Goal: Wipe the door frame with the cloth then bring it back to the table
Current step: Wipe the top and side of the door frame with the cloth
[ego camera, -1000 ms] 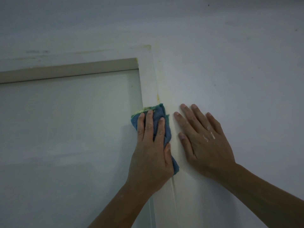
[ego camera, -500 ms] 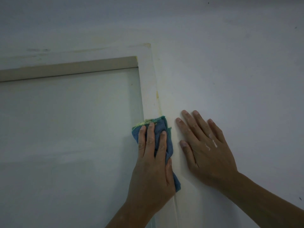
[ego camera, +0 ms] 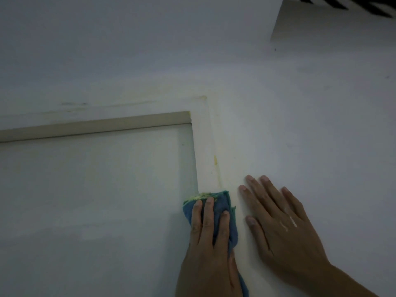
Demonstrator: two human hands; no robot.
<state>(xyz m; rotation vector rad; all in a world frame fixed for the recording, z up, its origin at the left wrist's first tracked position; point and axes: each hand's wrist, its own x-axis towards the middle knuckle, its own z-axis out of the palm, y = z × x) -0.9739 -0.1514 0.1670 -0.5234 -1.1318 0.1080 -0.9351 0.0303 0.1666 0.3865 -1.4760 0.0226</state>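
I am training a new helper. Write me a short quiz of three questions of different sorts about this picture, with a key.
1. True or false: the left hand presses the cloth on the door frame.
2. Where does the right hand lie? A) on the door B) flat on the wall, right of the frame C) on the cloth
3. Fill in: the stain on the frame's edge above the cloth is ____ in colour.

Key: 1 true; 2 B; 3 yellow.
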